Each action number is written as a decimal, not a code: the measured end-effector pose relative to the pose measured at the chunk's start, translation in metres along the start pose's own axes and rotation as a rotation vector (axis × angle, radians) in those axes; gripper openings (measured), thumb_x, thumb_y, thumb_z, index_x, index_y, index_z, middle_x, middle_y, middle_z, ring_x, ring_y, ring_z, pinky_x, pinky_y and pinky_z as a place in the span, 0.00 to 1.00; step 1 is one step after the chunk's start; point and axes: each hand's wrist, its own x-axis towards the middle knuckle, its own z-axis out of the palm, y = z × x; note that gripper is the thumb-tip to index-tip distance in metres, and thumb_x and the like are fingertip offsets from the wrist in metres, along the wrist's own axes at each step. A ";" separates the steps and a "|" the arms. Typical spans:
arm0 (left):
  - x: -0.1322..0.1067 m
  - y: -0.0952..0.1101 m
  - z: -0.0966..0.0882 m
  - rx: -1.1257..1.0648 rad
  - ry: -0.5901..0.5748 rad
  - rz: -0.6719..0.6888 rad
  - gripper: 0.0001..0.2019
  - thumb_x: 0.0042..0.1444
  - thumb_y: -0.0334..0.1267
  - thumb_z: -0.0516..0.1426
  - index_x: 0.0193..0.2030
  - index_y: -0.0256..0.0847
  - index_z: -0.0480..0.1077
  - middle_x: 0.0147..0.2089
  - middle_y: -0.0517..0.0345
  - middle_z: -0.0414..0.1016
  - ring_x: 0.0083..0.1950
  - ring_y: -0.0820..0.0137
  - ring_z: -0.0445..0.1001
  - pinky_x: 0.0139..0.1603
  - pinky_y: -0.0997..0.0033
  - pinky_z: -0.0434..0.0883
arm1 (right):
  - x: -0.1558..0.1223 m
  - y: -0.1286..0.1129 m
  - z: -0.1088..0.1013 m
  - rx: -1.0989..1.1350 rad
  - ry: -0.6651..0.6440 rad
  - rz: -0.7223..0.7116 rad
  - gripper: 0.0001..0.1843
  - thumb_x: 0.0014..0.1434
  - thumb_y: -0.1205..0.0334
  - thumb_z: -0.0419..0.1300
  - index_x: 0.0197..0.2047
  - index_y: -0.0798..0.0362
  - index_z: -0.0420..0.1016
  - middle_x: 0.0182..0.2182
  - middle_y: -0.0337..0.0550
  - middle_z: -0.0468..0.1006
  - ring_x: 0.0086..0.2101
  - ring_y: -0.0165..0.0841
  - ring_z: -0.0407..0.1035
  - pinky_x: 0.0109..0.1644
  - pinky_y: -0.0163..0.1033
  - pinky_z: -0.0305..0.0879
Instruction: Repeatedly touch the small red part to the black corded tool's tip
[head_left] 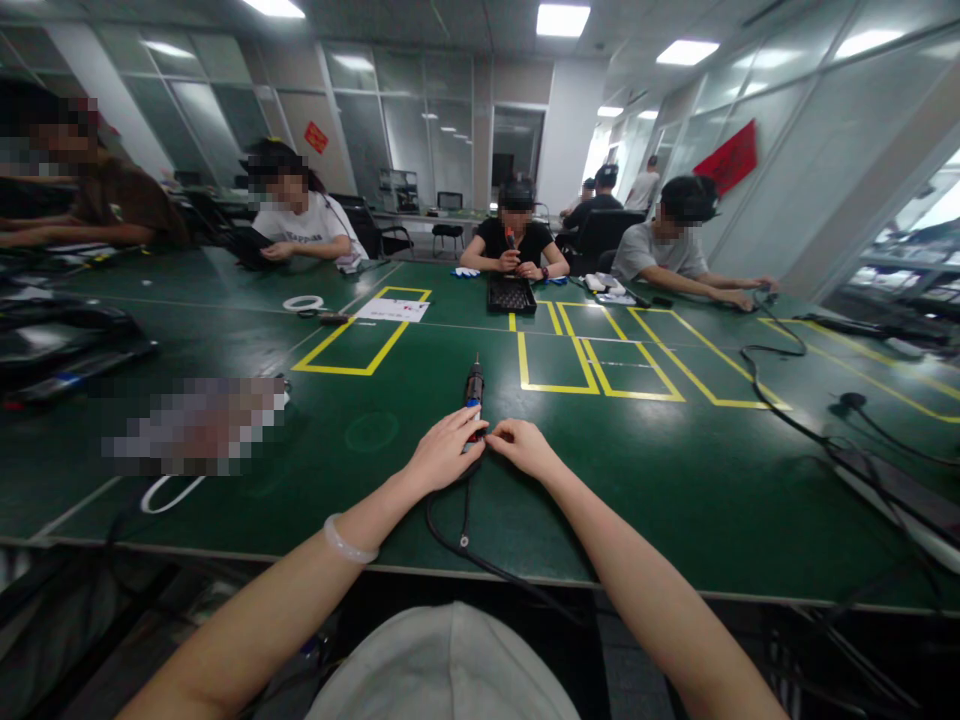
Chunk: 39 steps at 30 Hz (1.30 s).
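In front of me on the green table (360,480) lies a dark corded electric screwdriver (474,380) with a blue band, its thin bit pointing away from me. My left hand (448,450) rests over its body and grips it, hiding much of the handle. Close by on the right, my right hand (519,446) has its fingers curled in a pinch at the tool's rear side. Whether anything sits between those fingertips is too small to tell. From the back of the screwdriver a black cord (450,545) loops toward the table's near edge.
Yellow tape outlines (559,388) mark the table ahead. A white sheet (392,310), a white cable coil (303,303) and a black tray (511,296) lie farther off. Black cables (780,400) run along the right. Several people sit around the table.
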 end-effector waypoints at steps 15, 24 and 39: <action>0.020 0.024 -0.015 0.206 -0.199 -0.108 0.15 0.55 0.47 0.54 0.47 0.47 0.71 0.69 0.52 0.55 0.46 0.56 0.76 0.46 0.52 0.71 | 0.000 -0.003 -0.003 -0.073 -0.052 -0.073 0.14 0.62 0.58 0.55 0.30 0.52 0.79 0.26 0.40 0.69 0.31 0.29 0.64 0.37 0.33 0.56; 0.011 0.001 -0.027 0.169 -0.149 -0.143 0.11 0.53 0.45 0.54 0.43 0.52 0.72 0.69 0.65 0.56 0.49 0.61 0.73 0.44 0.61 0.71 | -0.002 0.000 -0.006 -0.056 0.002 0.009 0.11 0.61 0.60 0.55 0.36 0.53 0.78 0.32 0.43 0.74 0.32 0.31 0.67 0.38 0.34 0.59; 0.008 -0.131 -0.069 0.137 -0.233 -0.263 0.18 0.54 0.52 0.51 0.49 0.53 0.71 0.71 0.65 0.50 0.59 0.61 0.67 0.53 0.62 0.67 | -0.002 0.008 -0.009 -0.051 0.034 0.033 0.11 0.61 0.59 0.55 0.36 0.53 0.78 0.33 0.43 0.77 0.32 0.32 0.69 0.38 0.35 0.60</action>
